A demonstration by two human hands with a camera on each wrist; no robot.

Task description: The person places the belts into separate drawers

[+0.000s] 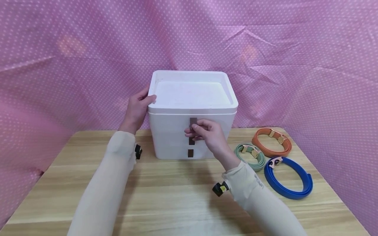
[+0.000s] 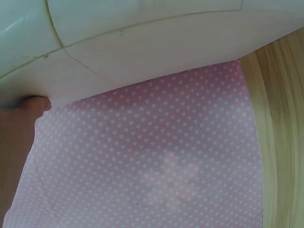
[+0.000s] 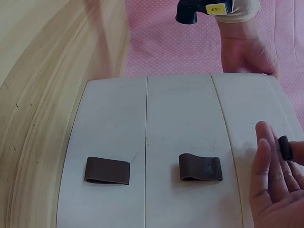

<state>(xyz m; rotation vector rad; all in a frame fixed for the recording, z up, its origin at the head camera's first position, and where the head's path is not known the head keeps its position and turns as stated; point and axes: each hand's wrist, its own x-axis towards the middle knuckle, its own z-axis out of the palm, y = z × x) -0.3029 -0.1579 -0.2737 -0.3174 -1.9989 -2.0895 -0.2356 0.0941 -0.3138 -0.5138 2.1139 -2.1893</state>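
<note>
On the wood-grain desk [image 1: 177, 203] stands a white three-drawer cabinet [image 1: 168, 137], upright against pink cloth [image 1: 88, 65] patterned with tiny white hearts; the left hand [image 1: 136, 109] grasps its upper left edge, the thumb bent over the raised rim and the other fingers against the side; the right hand [image 1: 209, 131] pinches the top brown strap pull [image 1: 193, 121] between thumb and fingers; the middle strap pull [image 3: 200, 167] and the bottom strap pull [image 3: 107, 171] line up beneath it, each a flat folded loop.

As for writing, a yellow label [image 3: 216, 9] on the left wrist camera [image 1: 138, 151] appears to read "L左手"; the right wrist camera [image 1: 219, 189] also bears a yellow label, too small to read; dark lettering on the right sleeve [image 1: 251, 188] is illegible; no brand can be made out on the cabinet front.

Right of the cabinet, three coiled belts lie close together: a green belt [image 1: 257, 167] nearest it, an orange belt [image 1: 271, 153] behind, a blue belt [image 1: 283, 191] in front; all carry gold-toned metal buckles.
</note>
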